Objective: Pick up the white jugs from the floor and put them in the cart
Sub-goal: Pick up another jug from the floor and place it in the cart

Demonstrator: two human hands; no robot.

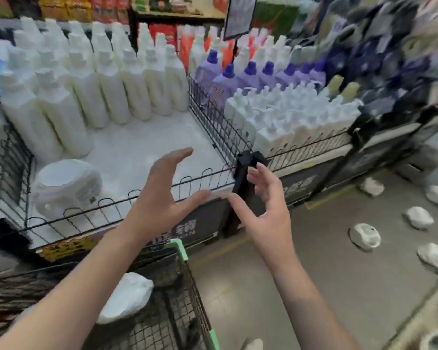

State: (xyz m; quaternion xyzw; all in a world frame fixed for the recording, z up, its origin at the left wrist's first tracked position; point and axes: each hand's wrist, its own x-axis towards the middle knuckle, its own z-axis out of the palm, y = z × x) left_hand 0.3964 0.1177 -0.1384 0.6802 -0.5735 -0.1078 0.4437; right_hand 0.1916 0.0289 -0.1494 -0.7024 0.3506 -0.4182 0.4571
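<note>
White jug (127, 296) sits in my cart (187, 294), more jugs (364, 236) wait on the floor (263, 286); left grip (159, 195) and right grip (266, 210) spread, empty.

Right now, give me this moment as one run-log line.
left hand: open, empty | right hand: open, empty | cart: holds a white jug | floor jugs: several lying at right

hands (162, 198) (266, 208) empty, spread | jug (127, 296) in cart (197, 294) | jugs (364, 236) on floor
</note>
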